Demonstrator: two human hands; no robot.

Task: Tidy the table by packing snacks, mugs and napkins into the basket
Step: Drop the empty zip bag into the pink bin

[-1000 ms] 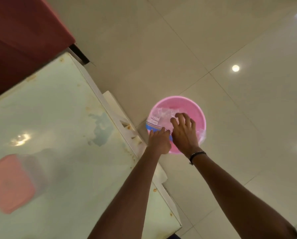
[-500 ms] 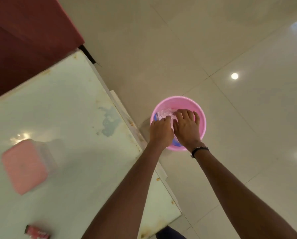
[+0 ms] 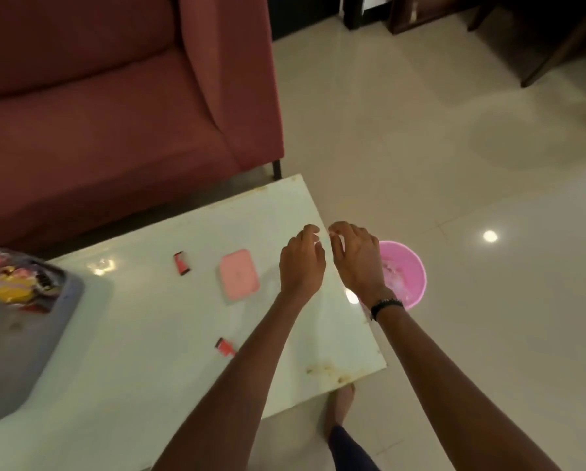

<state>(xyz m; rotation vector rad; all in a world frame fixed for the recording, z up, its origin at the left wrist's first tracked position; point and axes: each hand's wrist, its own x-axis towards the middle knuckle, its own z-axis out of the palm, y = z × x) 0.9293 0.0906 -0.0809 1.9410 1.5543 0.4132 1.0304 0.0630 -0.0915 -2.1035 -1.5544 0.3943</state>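
The pink basket (image 3: 412, 266) stands on the floor just past the table's right edge, with a clear plastic packet (image 3: 395, 278) lying inside it. Both hands hover above the table's right end, empty, with loosely curled fingers. My left hand (image 3: 302, 261) is over the white table (image 3: 142, 351). My right hand (image 3: 358, 258) is beside it, partly covering the basket. On the table lie a pink lidded container (image 3: 239, 273) and two small red snack packets, one far (image 3: 182, 263) and one near (image 3: 225, 346).
A grey tray (image 3: 13, 341) with colourful snack packets (image 3: 13, 280) sits at the table's left end. A dark red sofa (image 3: 115, 107) stands behind the table. My foot (image 3: 341, 407) is on the tiled floor by the table's near corner. Dark furniture stands at the top right.
Both hands have come up out of the basket and back over the table, leaving the clear packet inside. The view has swung up and left, bringing in the sofa and tray.
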